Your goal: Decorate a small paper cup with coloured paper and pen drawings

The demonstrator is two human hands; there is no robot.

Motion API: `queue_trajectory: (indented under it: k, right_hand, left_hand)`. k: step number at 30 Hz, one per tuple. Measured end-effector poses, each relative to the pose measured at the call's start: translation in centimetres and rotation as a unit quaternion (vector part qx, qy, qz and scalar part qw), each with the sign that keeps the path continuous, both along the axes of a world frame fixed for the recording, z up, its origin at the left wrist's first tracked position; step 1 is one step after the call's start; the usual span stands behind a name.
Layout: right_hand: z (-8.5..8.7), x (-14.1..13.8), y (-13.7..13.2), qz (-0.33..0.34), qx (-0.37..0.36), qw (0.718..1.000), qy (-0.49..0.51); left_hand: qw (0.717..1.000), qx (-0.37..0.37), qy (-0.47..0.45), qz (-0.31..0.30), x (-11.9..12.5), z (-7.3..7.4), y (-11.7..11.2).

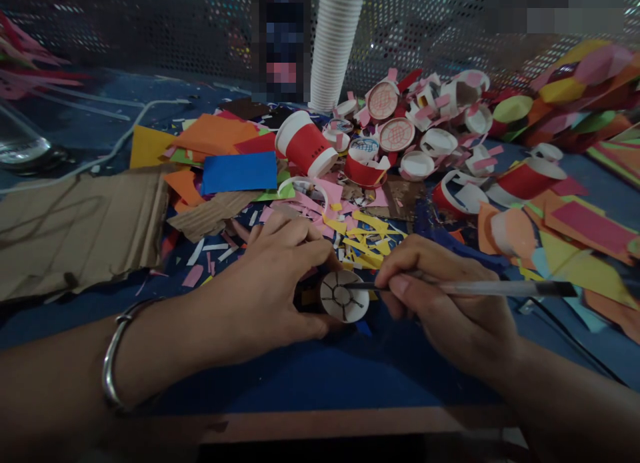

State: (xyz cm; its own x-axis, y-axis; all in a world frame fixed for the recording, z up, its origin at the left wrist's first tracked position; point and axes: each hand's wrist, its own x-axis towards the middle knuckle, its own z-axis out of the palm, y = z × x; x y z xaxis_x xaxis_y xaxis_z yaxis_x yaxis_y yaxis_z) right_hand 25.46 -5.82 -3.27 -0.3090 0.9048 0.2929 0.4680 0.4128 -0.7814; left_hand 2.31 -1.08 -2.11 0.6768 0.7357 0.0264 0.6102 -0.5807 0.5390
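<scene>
A round white paper cup base (344,297) lies in front of me, drawn with a dark ring and spokes. My left hand (290,276) grips its left edge between thumb and fingers. In my right hand (440,296) is a slim pen (500,288) with a clear barrel, held near its dark front end. The pen's tip touches or hovers just over the drawn circle; I cannot tell which. Yellow paper strips (367,243) and pink scraps (300,206) are scattered just beyond both hands.
Cut cup pieces (397,135) are heaped at the back, beside a red-and-white paper cup (306,143) and a tall stack of cups (336,46). Cardboard (85,229) lies left, near a blue card (240,171). Coloured paper (590,226) covers the right side. A black cable (575,343) runs there.
</scene>
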Motion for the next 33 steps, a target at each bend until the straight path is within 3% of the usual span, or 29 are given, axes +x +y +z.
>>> queue_trajectory:
  k: [33]
  right_hand:
    - [-0.08, 0.11, -0.17, -0.004, -0.010, 1.000, -0.001]
  left_hand:
    - [1.000, -0.009, -0.012, 0.000, -0.02, -0.01, 0.02]
